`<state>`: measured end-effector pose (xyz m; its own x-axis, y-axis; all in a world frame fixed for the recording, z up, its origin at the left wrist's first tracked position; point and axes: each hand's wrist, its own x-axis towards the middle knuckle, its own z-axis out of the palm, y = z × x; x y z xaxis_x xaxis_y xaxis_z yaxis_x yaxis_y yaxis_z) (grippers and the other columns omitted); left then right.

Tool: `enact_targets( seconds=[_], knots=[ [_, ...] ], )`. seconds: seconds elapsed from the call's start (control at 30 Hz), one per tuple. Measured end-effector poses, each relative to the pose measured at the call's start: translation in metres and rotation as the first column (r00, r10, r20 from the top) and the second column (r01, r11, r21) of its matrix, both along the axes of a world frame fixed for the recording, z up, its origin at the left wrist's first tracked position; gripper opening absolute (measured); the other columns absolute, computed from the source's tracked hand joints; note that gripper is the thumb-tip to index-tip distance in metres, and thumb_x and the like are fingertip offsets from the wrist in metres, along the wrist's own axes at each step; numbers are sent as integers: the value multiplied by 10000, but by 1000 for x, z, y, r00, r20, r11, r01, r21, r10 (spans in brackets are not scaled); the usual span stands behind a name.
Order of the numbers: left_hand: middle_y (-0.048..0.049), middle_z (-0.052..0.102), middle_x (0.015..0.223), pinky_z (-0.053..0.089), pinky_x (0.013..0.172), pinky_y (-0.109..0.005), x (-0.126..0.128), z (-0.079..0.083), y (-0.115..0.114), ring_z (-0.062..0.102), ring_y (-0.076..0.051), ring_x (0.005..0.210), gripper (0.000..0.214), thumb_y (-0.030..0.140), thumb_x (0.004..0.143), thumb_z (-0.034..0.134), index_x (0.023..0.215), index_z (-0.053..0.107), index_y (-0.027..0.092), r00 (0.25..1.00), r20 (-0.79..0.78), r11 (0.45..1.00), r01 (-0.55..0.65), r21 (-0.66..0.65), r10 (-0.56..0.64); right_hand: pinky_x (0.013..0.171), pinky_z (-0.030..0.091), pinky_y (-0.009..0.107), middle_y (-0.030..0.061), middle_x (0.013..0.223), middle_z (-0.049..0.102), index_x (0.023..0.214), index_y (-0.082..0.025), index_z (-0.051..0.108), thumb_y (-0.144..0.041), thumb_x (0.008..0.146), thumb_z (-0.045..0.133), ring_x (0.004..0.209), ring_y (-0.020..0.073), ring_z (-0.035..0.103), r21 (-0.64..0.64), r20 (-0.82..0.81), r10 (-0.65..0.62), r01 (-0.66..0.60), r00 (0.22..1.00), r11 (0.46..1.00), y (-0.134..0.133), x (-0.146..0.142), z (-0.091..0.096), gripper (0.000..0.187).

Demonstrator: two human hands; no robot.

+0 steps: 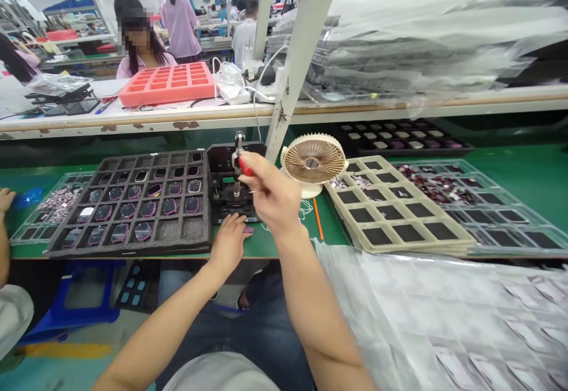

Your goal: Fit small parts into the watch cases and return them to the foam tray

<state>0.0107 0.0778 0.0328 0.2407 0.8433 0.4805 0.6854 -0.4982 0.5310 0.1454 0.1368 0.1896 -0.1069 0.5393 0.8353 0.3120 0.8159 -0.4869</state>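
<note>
The right hand point(270, 193) is closed around what seems to be a red-handled tool point(245, 167), just beside a small black clamp point(228, 193) on the green desk point(331, 231). The left hand point(228, 246) lies half-curled, holding nothing, its fingertips point(233, 219) at the clamp's front edge, near a small purplish piece point(248, 230). A black foam tray point(128, 202) of dark parts point(148, 209) sits to the left.

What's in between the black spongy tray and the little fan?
The head view shows a black jig with a metal clamp there, and the right hand holding a red-handled tool in front of it.
</note>
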Motion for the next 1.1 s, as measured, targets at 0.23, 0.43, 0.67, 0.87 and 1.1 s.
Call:
enact_targets(
  seconds=[0.23, 0.43, 0.67, 0.87, 1.1],
  knots=[
    [-127, 765, 1226, 557, 1112, -571, -7, -4, -16, 690, -287, 1234, 231, 91, 1024, 556, 1189, 688, 182, 997, 70, 999, -16, 31, 14, 901, 627, 330, 48, 1047, 812, 1077, -231, 791, -308, 1034, 630, 974, 212, 766, -157, 50, -241, 246, 969, 956, -18, 9, -1, 184],
    [-80, 773, 1103, 654, 931, -439, -15, 3, -63, 726, -229, 1035, 362, 75, 1043, 503, 1344, 636, 225, 995, 99, 997, -36, 64, 29, 959, 602, 331, 5, 1321, 764, 1237, -302, 764, -184, 1003, 597, 1178, 217, 740, -434, 519, -38, 302, 854, 849, -10, 7, -111, 311],
    [-114, 728, 1225, 632, 1025, -414, -15, 18, -76, 727, -234, 1147, 383, 99, 1051, 496, 1390, 625, 226, 988, 68, 987, -142, 78, 137, 894, 594, 362, 72, 1114, 821, 1196, -271, 789, -267, 967, 709, 1018, 286, 782, -433, 655, 14, 360, 756, 827, 29, -8, -123, 242],
    [-116, 745, 1242, 586, 1083, -448, -29, 54, -37, 705, -258, 1180, 380, 92, 1031, 524, 1367, 651, 215, 965, 33, 949, -260, 177, 258, 952, 601, 337, 49, 1376, 738, 1369, -292, 701, -222, 1004, 623, 1197, 244, 738, -406, 591, -46, 346, 805, 846, -3, 5, -124, 380],
    [-112, 790, 1120, 619, 988, -460, 9, 33, 31, 721, -275, 1082, 411, -34, 918, 517, 1160, 764, 188, 951, -43, 951, -303, 71, 306, 921, 640, 459, 115, 1157, 808, 1259, -228, 777, -503, 956, 712, 1031, 320, 780, -524, 94, -340, 337, 936, 783, -65, 40, -113, 414]
  ],
)
